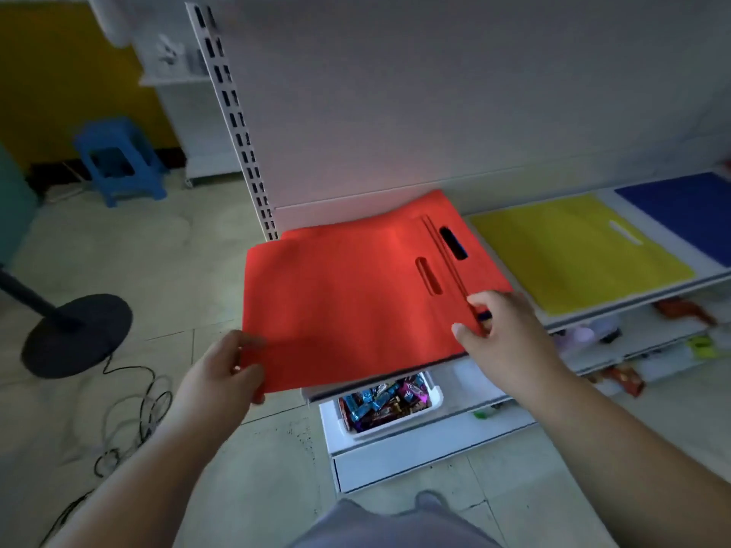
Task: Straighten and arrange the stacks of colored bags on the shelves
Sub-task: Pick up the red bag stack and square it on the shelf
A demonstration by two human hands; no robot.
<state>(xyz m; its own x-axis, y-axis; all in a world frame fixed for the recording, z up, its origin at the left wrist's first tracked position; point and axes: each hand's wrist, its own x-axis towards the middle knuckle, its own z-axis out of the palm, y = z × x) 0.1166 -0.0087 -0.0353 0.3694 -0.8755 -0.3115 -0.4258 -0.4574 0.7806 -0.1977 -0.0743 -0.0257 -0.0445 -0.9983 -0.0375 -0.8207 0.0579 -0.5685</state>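
A stack of red bags (356, 294) lies at the left end of the white shelf (633, 306), its near left part hanging past the shelf end. My left hand (229, 365) grips the stack's near left corner, thumb on top. My right hand (502, 326) pinches the near right edge of the top red bags, by the cut-out handles. To the right on the same shelf lie a flat yellow stack (573, 251) and then a blue stack (688, 211), partly cut off by the frame.
Below the shelf a white bin of wrapped sweets (387, 401) stands on a lower shelf, with more packets (621, 377) to the right. On the floor at left are a black round stand base (75, 334), loose cables (134, 413) and a blue stool (118, 160).
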